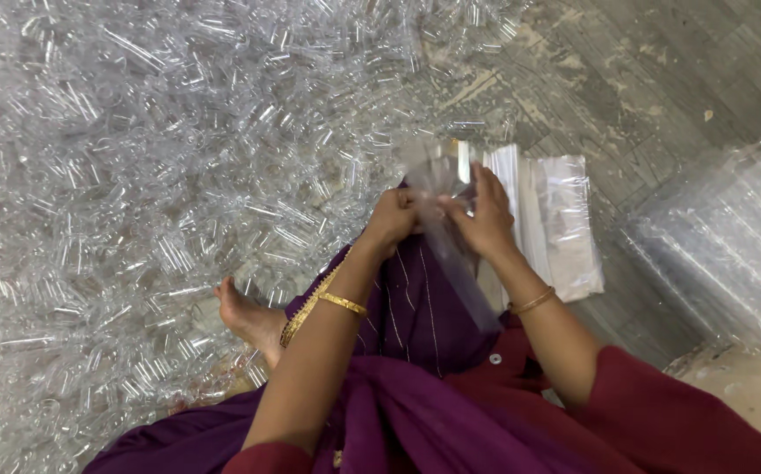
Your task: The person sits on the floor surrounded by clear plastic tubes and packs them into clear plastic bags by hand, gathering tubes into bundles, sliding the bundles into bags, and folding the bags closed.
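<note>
Plastic sleeve (451, 237) sits pinched at its mouth between left hand (391, 219) and right hand (486, 219) over the lap, so I'd say keep both grips near the rim to spread it, with the clear tubes (135, 175) at 10 o'clock within reach.

Soft, even light, faint shadows; glare glints off the clear plastic pile (135, 175), edges slightly blurred.

Tube heap (135, 158) left, sleeve stack (556, 219) right
</note>
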The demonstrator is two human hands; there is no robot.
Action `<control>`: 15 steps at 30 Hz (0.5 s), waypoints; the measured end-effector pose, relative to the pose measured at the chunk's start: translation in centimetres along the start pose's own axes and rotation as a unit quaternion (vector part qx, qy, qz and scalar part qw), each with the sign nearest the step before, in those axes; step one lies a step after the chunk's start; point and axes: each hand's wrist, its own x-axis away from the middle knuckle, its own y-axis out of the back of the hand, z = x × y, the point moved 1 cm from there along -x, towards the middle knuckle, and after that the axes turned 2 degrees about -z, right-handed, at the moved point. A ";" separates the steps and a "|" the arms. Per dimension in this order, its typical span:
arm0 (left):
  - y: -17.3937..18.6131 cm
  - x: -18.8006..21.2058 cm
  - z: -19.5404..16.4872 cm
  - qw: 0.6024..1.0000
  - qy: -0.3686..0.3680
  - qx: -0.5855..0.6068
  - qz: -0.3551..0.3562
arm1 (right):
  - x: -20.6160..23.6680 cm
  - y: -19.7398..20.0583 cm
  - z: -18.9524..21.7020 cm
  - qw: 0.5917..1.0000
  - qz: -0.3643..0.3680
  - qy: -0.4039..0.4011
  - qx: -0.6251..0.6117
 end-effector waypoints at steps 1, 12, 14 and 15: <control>0.2 0.0 0.1 1.000 -0.008 0.001 -0.006 | 0.5 -0.5 -1.3 0.996 0.015 -0.064 -0.068; 2.0 1.0 0.7 0.998 0.049 -0.004 -0.044 | 1.2 7.7 -8.9 0.976 0.018 -0.160 0.146; 2.0 0.9 0.6 0.999 0.027 0.012 -0.030 | 0.4 7.6 -5.5 0.999 -0.020 -0.035 0.029; 1.9 0.7 0.4 0.999 0.015 0.019 -0.021 | -0.2 6.1 -3.1 0.999 0.004 -0.001 -0.043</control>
